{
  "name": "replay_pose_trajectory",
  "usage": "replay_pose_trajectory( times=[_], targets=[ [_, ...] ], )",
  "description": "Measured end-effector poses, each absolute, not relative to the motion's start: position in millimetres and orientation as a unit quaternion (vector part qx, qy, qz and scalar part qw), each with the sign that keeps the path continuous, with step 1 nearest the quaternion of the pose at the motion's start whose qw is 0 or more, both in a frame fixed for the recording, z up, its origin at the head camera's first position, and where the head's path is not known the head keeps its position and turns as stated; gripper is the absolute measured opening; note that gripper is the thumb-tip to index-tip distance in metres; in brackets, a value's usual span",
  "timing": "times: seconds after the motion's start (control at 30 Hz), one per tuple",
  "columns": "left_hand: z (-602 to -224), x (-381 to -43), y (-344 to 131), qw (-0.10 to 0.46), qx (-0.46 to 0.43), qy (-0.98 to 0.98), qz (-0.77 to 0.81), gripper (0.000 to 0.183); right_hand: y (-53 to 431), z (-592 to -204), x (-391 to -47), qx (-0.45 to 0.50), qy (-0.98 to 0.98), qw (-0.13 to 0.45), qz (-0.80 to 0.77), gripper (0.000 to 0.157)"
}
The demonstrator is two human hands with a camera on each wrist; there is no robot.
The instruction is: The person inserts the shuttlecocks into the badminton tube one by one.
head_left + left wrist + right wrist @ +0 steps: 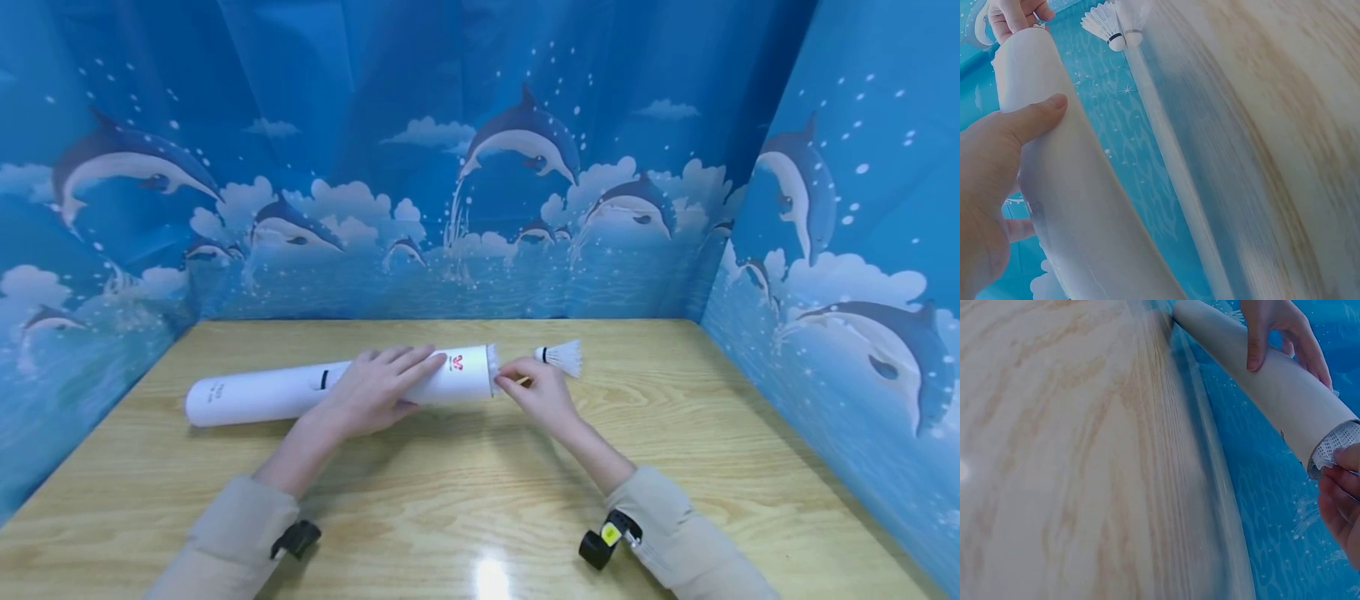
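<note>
A long white shuttlecock tube (262,393) lies sideways on the table, with a red logo near its right end. My left hand (375,390) grips it right of the middle, thumb on the near side and fingers over the top, as the left wrist view also shows. In the tube's open right end sits a shuttlecock (1334,445), its white feather skirt facing out and the rest hidden inside. The thumb and index finger of my right hand (546,398) pinch the edge of that skirt. Another shuttlecock (564,357) lies just behind the right hand, cork to the left.
The wooden table (420,517) ends at the back against a blue curtain (360,283) printed with dolphins. More of the same print hangs along the right side (847,333). Black wrist cameras are strapped over both beige sleeves (240,533).
</note>
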State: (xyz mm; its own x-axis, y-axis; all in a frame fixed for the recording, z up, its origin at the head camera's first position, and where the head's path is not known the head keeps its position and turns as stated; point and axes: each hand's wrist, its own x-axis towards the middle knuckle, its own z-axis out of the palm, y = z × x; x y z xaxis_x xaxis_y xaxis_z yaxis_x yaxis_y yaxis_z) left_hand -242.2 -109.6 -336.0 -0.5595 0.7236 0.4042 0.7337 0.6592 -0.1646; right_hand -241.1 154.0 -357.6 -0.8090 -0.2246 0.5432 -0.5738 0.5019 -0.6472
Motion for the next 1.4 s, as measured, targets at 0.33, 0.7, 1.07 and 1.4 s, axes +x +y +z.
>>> replay_pose_trajectory(
  times=[0.33,0.7,1.07,1.4],
  targets=[
    [-334.6,-241.5,-108.8,0.220,-0.410,-0.885,-0.010,0.084,149.5,-359.5,-242.7,0.237,-0.842,0.215,0.435,0.005],
    [-335.1,-242.1,-109.1,0.221,-0.413,-0.883,-0.011,0.083,146.7,-357.4,-241.6,0.247,-0.839,0.197,0.442,0.007],
    [-336.5,-242.7,-109.9,0.223,-0.414,-0.882,-0.010,0.083,146.3,-358.4,-241.8,0.251,-0.847,0.159,0.441,0.010],
    [-338.3,-243.1,-111.4,0.232,-0.422,-0.876,-0.016,0.082,150.2,-358.0,-241.3,0.272,-0.846,0.126,0.441,0.012]
  ],
)
